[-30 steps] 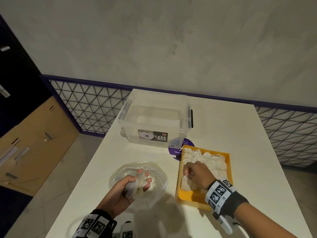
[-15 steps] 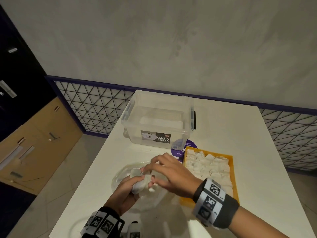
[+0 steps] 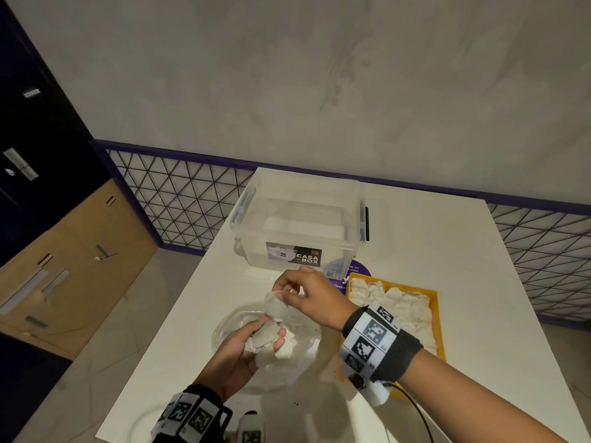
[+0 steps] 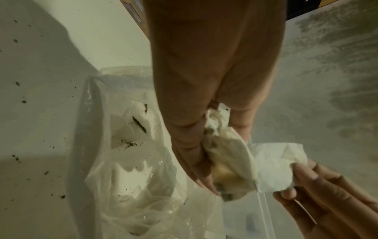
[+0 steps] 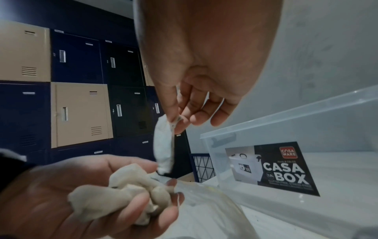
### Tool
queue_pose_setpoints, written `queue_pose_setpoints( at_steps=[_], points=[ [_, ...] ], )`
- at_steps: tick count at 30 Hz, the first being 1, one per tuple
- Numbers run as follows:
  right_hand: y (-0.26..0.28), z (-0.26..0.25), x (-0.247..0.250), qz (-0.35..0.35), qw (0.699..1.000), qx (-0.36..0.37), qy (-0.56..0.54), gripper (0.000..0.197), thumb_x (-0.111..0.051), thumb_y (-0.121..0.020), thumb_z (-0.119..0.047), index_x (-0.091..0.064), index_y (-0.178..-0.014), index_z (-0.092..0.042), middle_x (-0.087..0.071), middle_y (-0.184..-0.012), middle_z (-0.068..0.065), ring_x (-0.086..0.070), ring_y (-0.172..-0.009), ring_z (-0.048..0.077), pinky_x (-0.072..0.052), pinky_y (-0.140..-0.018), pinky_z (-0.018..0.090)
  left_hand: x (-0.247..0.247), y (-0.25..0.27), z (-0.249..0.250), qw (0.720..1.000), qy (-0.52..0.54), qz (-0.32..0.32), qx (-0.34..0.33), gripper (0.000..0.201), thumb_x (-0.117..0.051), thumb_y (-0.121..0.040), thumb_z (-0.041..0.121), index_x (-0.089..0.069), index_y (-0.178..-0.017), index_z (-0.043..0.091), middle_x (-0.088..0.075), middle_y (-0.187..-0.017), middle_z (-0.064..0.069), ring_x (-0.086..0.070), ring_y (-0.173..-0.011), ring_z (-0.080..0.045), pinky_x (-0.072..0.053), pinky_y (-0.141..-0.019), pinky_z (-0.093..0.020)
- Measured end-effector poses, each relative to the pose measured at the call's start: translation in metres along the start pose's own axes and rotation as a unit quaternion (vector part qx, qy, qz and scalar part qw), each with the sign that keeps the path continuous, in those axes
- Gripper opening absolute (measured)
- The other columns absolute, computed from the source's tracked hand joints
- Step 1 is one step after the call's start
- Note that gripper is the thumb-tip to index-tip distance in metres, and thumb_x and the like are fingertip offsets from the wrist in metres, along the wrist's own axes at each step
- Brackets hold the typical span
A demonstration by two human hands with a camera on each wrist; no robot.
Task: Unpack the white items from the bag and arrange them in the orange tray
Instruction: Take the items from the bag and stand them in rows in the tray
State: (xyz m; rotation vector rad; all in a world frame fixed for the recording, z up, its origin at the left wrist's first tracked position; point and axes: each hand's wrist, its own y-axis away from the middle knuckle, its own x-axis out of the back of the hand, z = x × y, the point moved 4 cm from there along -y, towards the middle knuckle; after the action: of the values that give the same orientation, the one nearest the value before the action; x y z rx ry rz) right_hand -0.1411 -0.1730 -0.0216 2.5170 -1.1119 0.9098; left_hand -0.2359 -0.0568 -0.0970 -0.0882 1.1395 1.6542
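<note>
My left hand (image 3: 256, 338) cups a bunch of small white pouches (image 3: 267, 335) above the clear plastic bag (image 3: 236, 366) lying on the table. My right hand (image 3: 289, 290) pinches one white pouch (image 3: 275, 306) by its top between thumb and forefinger and holds it hanging just over the bunch. The right wrist view shows this pouch (image 5: 163, 145) dangling above the bunch (image 5: 126, 194) in the left palm. The orange tray (image 3: 436, 318) to the right holds several white pouches in rows. More white pouches (image 4: 131, 129) show inside the bag (image 4: 114, 161).
A clear storage box (image 3: 299, 225) with a black label stands behind the bag and tray on the white table (image 3: 463, 251). A purple round sticker (image 3: 355, 273) lies under the tray's far corner. Dark crumbs (image 4: 18, 100) dot the tabletop. Lockers (image 5: 77, 97) stand left.
My right hand left the tray, crossed left to the bunch in my left hand, pinched one pouch and lifted it clear. The left hand stayed over the bag.
</note>
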Motion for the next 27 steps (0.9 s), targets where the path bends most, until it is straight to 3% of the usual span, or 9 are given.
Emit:
queue_pose_setpoints(
  at_steps=[2,5,9,11,14,17,19,24,27],
  points=[
    [-0.003,0.002,0.002,-0.001,1.000,-0.014,0.010,0.017,-0.057,-0.090,-0.018,-0.067,-0.104,-0.015,-0.053,-0.078,-0.009,-0.042,-0.086,0.010,-0.035,-0.077,0.023,0.000,0.000,0.001,1.000,-0.002,-0.001,-0.002,0.028,-0.057,-0.092,0.013,-0.063,-0.113,-0.004,-0.067,-0.108,-0.018,-0.072,-0.080,-0.024,-0.060,-0.065,-0.028],
    [-0.005,0.003,0.004,-0.017,0.999,-0.037,0.030,0.021,-0.058,-0.090,-0.019,-0.067,-0.108,-0.013,-0.045,-0.076,-0.016,-0.041,-0.088,0.008,-0.032,-0.076,0.021,0.001,0.000,0.000,1.000,-0.021,-0.005,-0.009,0.035,-0.058,-0.091,0.006,-0.058,-0.123,-0.007,-0.067,-0.114,-0.018,-0.072,-0.085,-0.022,-0.059,-0.066,-0.025],
    [-0.007,0.004,0.007,-0.028,0.999,-0.034,0.030,0.017,-0.061,-0.088,-0.021,-0.070,-0.100,-0.013,-0.067,-0.094,0.000,-0.046,-0.090,0.012,-0.034,-0.076,0.024,0.001,0.000,0.001,0.999,-0.034,-0.015,-0.021,0.035,-0.056,-0.087,-0.006,-0.057,-0.123,-0.005,-0.066,-0.121,-0.019,-0.070,-0.102,-0.027,-0.059,-0.071,-0.025],
    [-0.007,0.004,0.010,-0.027,0.999,-0.039,0.012,0.016,-0.061,-0.088,-0.018,-0.069,-0.100,-0.010,-0.069,-0.098,0.006,-0.052,-0.088,0.011,-0.038,-0.077,0.023,0.000,0.001,0.001,0.999,-0.031,-0.025,-0.017,0.037,-0.056,-0.086,-0.005,-0.057,-0.123,-0.002,-0.068,-0.120,-0.017,-0.068,-0.106,-0.028,-0.060,-0.075,-0.026],
    [-0.002,0.008,0.019,-0.019,0.997,-0.070,-0.015,0.016,-0.059,-0.089,-0.016,-0.067,-0.101,-0.009,-0.066,-0.091,0.003,-0.056,-0.086,0.013,-0.044,-0.082,0.026,-0.002,0.004,0.001,0.999,-0.030,-0.035,-0.008,0.045,-0.060,-0.080,-0.001,-0.054,-0.125,-0.001,-0.069,-0.119,-0.013,-0.067,-0.108,-0.027,-0.059,-0.080,-0.025],
    [0.009,0.025,0.038,0.000,0.993,-0.113,-0.021,0.014,-0.060,-0.089,-0.014,-0.066,-0.100,-0.010,-0.059,-0.081,-0.007,-0.055,-0.084,0.013,-0.046,-0.083,0.029,-0.001,0.005,0.000,0.999,-0.024,-0.044,-0.002,0.043,-0.057,-0.086,-0.001,-0.050,-0.129,-0.003,-0.069,-0.119,-0.012,-0.067,-0.108,-0.026,-0.058,-0.080,-0.025],
    [0.018,0.040,0.053,0.001,0.990,-0.142,-0.023,0.011,-0.060,-0.088,-0.011,-0.065,-0.097,-0.011,-0.059,-0.083,-0.003,-0.054,-0.083,0.015,-0.046,-0.081,0.030,-0.002,0.005,-0.001,0.998,-0.029,-0.051,0.000,0.043,-0.055,-0.089,0.000,-0.048,-0.132,-0.003,-0.068,-0.120,-0.012,-0.067,-0.109,-0.025,-0.059,-0.079,-0.025],
    [0.049,0.085,0.073,-0.080,0.970,-0.229,0.025,0.005,-0.062,-0.087,-0.014,-0.060,-0.092,-0.016,-0.056,-0.078,-0.002,-0.051,-0.072,0.013,-0.042,-0.067,0.022,-0.002,0.007,-0.002,0.996,-0.058,-0.066,-0.006,0.039,-0.054,-0.089,0.001,-0.051,-0.128,-0.001,-0.068,-0.122,-0.009,-0.066,-0.110,-0.023,-0.056,-0.084,-0.025],
    [0.070,0.109,0.063,-0.141,0.946,-0.290,0.008,0.006,-0.060,-0.088,-0.011,-0.059,-0.091,-0.016,-0.055,-0.076,-0.005,-0.054,-0.073,0.011,-0.044,-0.067,0.021,-0.002,0.006,-0.003,0.995,-0.070,-0.067,-0.008,0.034,-0.054,-0.089,0.002,-0.055,-0.123,0.001,-0.068,-0.122,-0.009,-0.066,-0.110,-0.023,-0.056,-0.085,-0.025]
  ],
)
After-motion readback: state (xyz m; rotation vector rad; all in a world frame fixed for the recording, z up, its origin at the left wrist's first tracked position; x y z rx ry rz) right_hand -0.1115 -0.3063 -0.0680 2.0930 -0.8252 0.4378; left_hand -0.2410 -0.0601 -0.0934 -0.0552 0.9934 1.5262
